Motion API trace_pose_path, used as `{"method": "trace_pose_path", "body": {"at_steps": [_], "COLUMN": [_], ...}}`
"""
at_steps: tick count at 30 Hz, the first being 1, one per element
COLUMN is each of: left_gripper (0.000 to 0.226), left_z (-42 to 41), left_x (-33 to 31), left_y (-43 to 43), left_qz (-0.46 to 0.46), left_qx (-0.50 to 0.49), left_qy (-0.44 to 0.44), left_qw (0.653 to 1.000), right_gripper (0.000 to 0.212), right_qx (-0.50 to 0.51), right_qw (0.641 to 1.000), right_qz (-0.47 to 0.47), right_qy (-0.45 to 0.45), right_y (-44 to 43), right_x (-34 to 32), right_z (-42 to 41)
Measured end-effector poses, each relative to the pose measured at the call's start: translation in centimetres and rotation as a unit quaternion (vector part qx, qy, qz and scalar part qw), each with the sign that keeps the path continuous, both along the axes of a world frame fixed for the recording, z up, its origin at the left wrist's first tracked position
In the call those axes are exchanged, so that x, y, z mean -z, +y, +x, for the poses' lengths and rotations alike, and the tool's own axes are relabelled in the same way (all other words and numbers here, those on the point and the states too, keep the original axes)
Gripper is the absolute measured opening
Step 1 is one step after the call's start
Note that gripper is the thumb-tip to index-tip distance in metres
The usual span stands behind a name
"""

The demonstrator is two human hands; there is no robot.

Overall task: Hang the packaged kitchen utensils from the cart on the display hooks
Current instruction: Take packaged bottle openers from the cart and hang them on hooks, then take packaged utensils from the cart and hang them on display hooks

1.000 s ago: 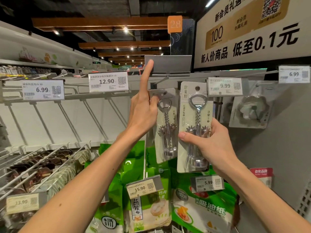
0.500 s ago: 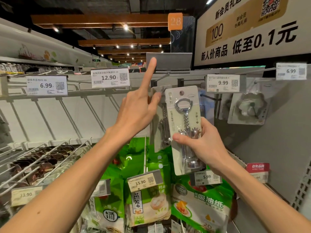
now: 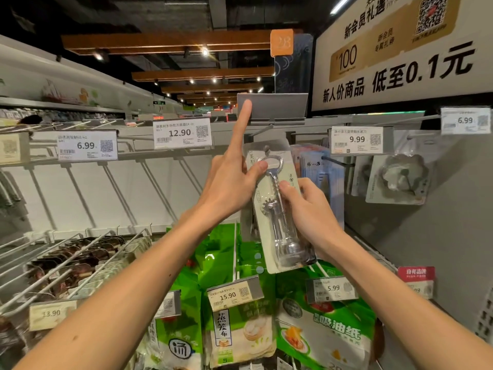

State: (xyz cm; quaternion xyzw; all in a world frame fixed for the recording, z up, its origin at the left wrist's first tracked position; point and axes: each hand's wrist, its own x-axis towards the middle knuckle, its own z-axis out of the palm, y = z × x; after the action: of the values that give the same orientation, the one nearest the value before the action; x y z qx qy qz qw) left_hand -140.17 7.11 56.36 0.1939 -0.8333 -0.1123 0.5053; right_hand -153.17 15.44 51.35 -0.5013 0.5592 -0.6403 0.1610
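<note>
Since half a second ago the corkscrew pack [image 3: 285,248] has slid over toward 9 o'clock and tipped, so its top now leans to about 11 o'clock and sits right under the left thumb, and it hides the pack that was hanging behind it. The left hand [image 3: 229,184] has its index finger poking straight up at 12 o'clock, with the tip touching the blank grey label holder [image 3: 280,106]. Its thumb is pressed flat on the front of the pack, over the corkscrew's ring. The other fingers are curled in, and I can't tell if they're pinching the card from behind. The right hand [image 3: 313,213] grips the pack around the middle from the 3 o'clock side, thumb across the front on the shaft and the rest of the fingers wrapped behind. The display hook [image 3: 262,130] pokes out just under the label holder, at 12 o'clock from the pack's top edge. The 12.90 price tag [image 3: 182,133] is off at 9 o'clock from the raised finger. Green pouches [image 3: 320,335] hang down at 6 o'clock.
</note>
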Motion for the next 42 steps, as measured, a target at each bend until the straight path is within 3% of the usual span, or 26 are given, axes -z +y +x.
{"method": "trace_pose_path", "body": {"at_steps": [3, 6, 9, 12, 14, 20, 22, 25, 28, 32, 36, 42], "left_gripper": [0.095, 0.095, 0.089, 0.061, 0.054, 0.073, 0.067, 0.040, 0.026, 0.013, 0.033, 0.040], "left_z": [-0.3, -0.3, -0.1, -0.6, -1.3, -2.2, -2.1, -1.2, 0.7, 5.1, 12.3, 29.3], "left_x": [0.7, 2.9, 6.8, 9.3, 9.6, 8.6, 8.6, 8.6, 8.6, 8.9, 9.8, 15.4], "left_y": [-0.4, 0.3, 1.3, 0.6, -0.2, -1.7, -2.1, -2.5, -2.9, -1.7, 2.4, 9.8], "left_qz": [-0.030, -0.010, 0.144, 0.252, 0.264, 0.271, 0.279, 0.276, 0.267, 0.190, 0.137, 0.144], "left_qx": [-0.026, -0.050, -0.008, 0.004, -0.017, -0.096, -0.095, -0.092, -0.103, -0.149, -0.174, -0.277], "left_qy": [-0.004, 0.052, 0.113, 0.089, 0.086, 0.046, 0.038, 0.031, 0.014, -0.059, -0.176, -0.363], "left_qw": [0.999, 0.997, 0.983, 0.964, 0.961, 0.957, 0.955, 0.956, 0.958, 0.969, 0.959, 0.878], "right_gripper": [0.015, 0.019, 0.040, 0.052, 0.052, 0.054, 0.056, 0.058, 0.043, 0.013, 0.009, 0.016], "right_qx": [-0.007, -0.015, 0.012, 0.042, 0.052, 0.058, 0.059, 0.072, 0.113, 0.074, -0.036, -0.178], "right_qw": [1.000, 1.000, 0.998, 0.992, 0.992, 0.993, 0.994, 0.989, 0.982, 0.987, 0.989, 0.968], "right_qz": [0.012, -0.005, -0.052, -0.077, -0.075, -0.048, -0.026, 0.015, 0.018, -0.028, -0.011, 0.036], "right_qy": [-0.004, -0.011, 0.037, 0.089, 0.089, 0.092, 0.093, 0.129, 0.153, 0.140, 0.145, 0.173], "right_y": [-0.5, -0.7, -0.8, -1.6, -2.6, -4.5, -4.7, -4.3, -2.8, 0.0, 2.2, 3.5], "right_x": [0.3, 1.6, 3.8, 5.1, 5.3, 5.0, 5.0, 5.8, 6.6, 7.3, 10.3, 18.8], "right_z": [-0.2, -0.3, -0.3, -0.5, -0.7, -1.2, -1.6, -1.8, -1.6, 0.6, 6.6, 21.6]}}
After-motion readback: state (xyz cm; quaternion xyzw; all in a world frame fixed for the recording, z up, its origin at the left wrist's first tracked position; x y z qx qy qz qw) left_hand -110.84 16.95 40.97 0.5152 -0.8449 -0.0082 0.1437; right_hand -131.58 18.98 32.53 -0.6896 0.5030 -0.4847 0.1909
